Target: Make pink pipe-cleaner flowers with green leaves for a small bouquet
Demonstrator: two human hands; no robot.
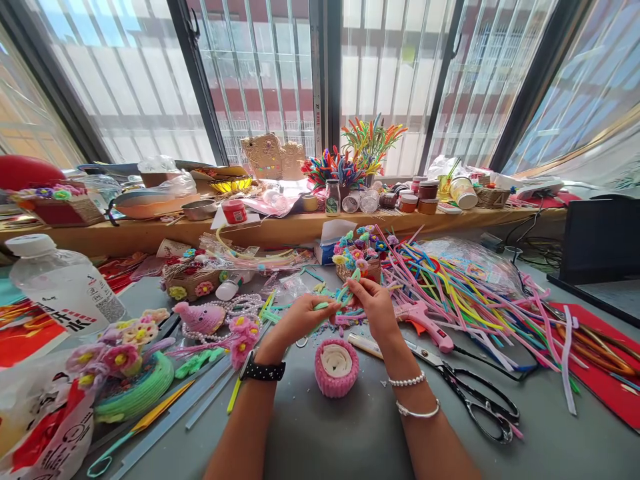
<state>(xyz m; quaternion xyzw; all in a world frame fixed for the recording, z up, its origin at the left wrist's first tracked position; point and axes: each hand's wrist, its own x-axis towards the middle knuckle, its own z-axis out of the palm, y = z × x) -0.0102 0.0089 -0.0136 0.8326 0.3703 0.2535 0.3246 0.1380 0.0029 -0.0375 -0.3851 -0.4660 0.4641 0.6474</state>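
Note:
My left hand (309, 316) and my right hand (374, 305) meet above the middle of the table. Between them is a light green pipe cleaner (356, 275), bent into loops at its upper end. The right fingertips pinch its upper part, and the left fingers close on its lower end. Below the hands stands a small pink fuzzy pot (337, 368) with a white rolled filling. To the right, a pink glue gun (425, 323) lies on its side. Large black-handled scissors (465, 390) rest near my right forearm.
Many loose coloured pipe cleaners (450, 280) spread over the right side. A basket of small fuzzy flowers (361, 257) stands behind my hands. At left are a plastic bottle (63, 283), a green flower piece (137, 387) and glue sticks (173, 417). A laptop (605, 257) is at far right.

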